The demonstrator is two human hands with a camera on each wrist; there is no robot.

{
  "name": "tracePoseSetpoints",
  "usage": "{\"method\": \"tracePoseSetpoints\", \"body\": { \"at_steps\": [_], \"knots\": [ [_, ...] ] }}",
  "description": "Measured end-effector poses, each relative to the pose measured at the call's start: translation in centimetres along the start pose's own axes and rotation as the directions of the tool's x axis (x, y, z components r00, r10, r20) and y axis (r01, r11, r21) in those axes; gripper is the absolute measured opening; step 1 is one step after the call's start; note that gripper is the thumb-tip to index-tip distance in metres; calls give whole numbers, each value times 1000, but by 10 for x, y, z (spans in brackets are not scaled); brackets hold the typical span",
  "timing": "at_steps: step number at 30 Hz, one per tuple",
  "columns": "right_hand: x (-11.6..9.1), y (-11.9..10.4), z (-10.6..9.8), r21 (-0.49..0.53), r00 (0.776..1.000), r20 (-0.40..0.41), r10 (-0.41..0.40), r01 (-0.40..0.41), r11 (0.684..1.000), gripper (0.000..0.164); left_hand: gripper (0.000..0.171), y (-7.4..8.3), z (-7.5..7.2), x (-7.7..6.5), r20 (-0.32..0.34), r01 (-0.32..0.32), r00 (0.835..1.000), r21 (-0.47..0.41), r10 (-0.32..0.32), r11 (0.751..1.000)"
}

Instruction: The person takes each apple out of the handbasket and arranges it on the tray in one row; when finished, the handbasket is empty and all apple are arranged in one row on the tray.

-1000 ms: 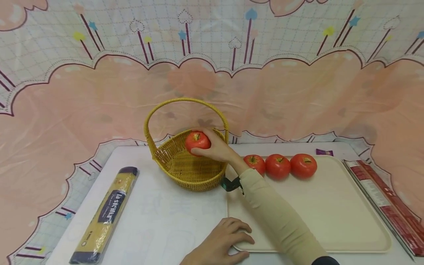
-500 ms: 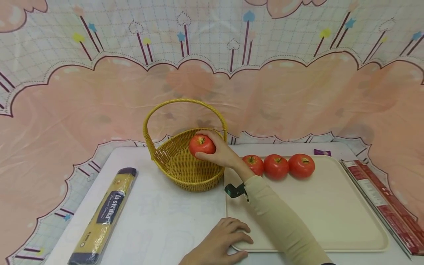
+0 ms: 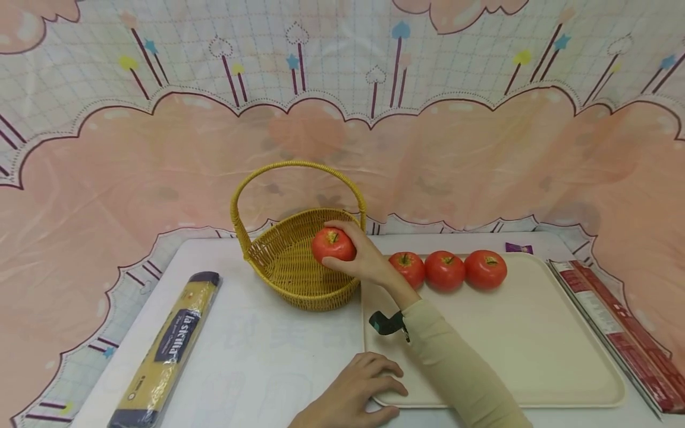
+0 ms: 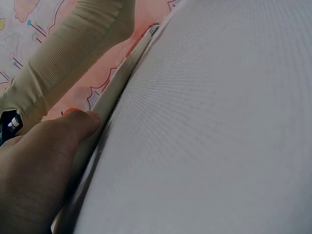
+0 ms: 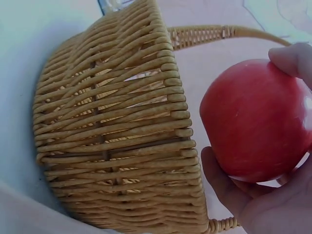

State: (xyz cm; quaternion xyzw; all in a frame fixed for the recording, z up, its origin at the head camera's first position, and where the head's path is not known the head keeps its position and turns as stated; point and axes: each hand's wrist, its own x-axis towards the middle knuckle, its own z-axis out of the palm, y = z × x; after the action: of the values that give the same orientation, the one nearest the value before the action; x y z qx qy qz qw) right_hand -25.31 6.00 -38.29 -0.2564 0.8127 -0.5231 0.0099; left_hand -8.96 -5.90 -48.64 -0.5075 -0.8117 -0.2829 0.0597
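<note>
Your right hand (image 3: 369, 261) gripped a tomato (image 3: 333, 245) above the basket (image 3: 291, 270) rim; your left hand (image 3: 350, 395) pressed the tray (image 3: 514, 351) edge. Loosening early risked it rolling off.

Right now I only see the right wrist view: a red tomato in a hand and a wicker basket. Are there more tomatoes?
Observer: Yes, three more tomatoes sit in a row on a cream tray.
Operator: What is the other hand doing?
Observer: The left hand rests at the tray's near corner, fingers on its edge.
Operator: Anything else on the table?
Observer: A yellow spaghetti packet lies left of the basket.
</note>
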Motion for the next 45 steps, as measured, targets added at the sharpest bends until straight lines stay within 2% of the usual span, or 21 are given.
{"method": "tracePoseSetpoints", "body": {
  "at_steps": [9,15,22,26,33,40,45],
  "knots": [
    [-14,9,-1,22,999,-15,44,-44,999,65,22,1,1,-1,17,9,1000,8,-10,1000],
    [-18,10,-1,-6,1000,-17,7,-7,1000,64,22,1,1,-1,45,52,998,-49,-50,997],
    [-24,8,-2,3,1000,-24,19,-18,1000,65,22,1,2,0,29,34,999,-19,-34,999],
    [-29,2,-4,28,998,-38,43,-42,999,66,21,1,1,0,29,36,999,-24,-36,999],
    [-46,-24,-15,59,997,-49,55,-52,997,64,21,2,-1,0,43,46,998,-43,-44,998],
    [-55,-24,-23,46,995,-80,53,-50,998,63,21,0,-1,1,14,-3,1000,7,3,1000],
    [-60,-20,-25,31,995,-87,40,-37,999,63,21,2,-1,0,34,21,999,-17,-20,1000]
  ]
}}
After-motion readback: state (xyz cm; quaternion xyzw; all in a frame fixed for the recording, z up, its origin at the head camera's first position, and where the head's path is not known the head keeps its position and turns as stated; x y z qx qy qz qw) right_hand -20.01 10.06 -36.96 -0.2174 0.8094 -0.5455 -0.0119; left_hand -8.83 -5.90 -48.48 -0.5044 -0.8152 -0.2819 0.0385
